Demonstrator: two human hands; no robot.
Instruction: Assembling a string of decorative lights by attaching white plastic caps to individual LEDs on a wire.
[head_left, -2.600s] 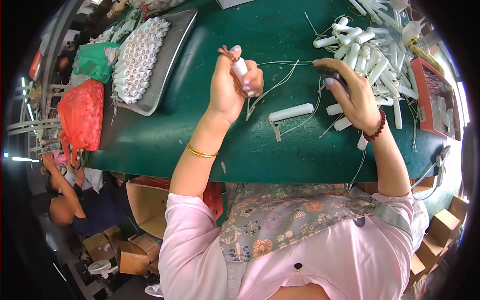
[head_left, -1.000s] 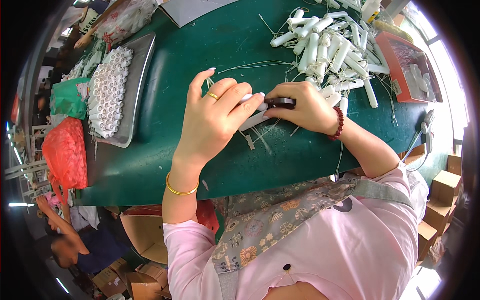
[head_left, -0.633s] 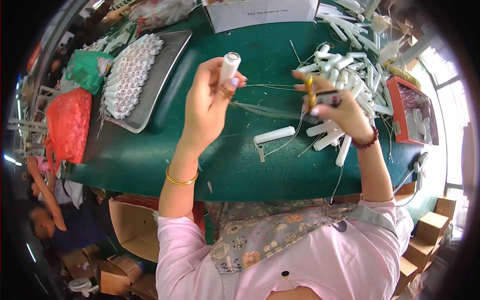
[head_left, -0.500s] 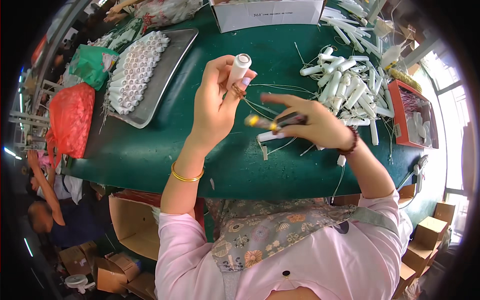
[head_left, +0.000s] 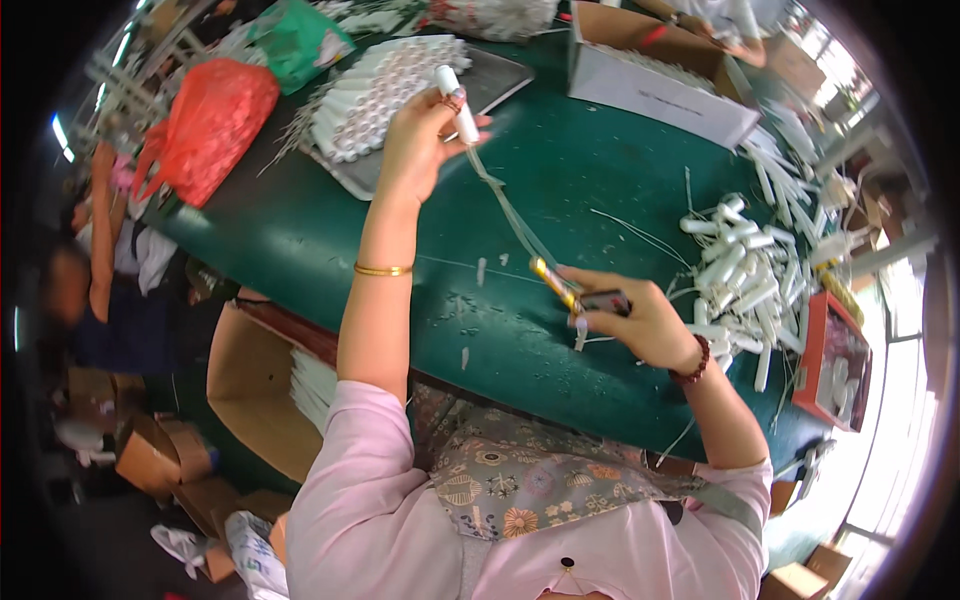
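My left hand [head_left: 412,150] is raised over the near edge of a metal tray [head_left: 497,76], its fingers closed round a white cylindrical tube [head_left: 466,122]. From the tube's lower end, thin pale strings [head_left: 510,212] run down to the right, toward my right hand [head_left: 640,322]. That hand is closed on a slim yellow-and-dark hand tool [head_left: 555,283]; its exact kind is not clear. The strings end at the tool's tip, but whether it grips them I cannot tell. Rows of similar white tubes [head_left: 385,95] lie stacked on the tray.
A loose pile of white tubes with strings [head_left: 740,270] lies on the green table [head_left: 590,170] at right, beside a red box [head_left: 830,360]. A white carton [head_left: 660,105] stands at the back. Red [head_left: 215,125] and green [head_left: 297,42] bags lie left. Another person's hands [head_left: 735,42] are beyond the carton.
My view has swung right. My left hand has lifted the tube up and away toward the tray, and my right hand is now farther from it, with the strings stretched between.
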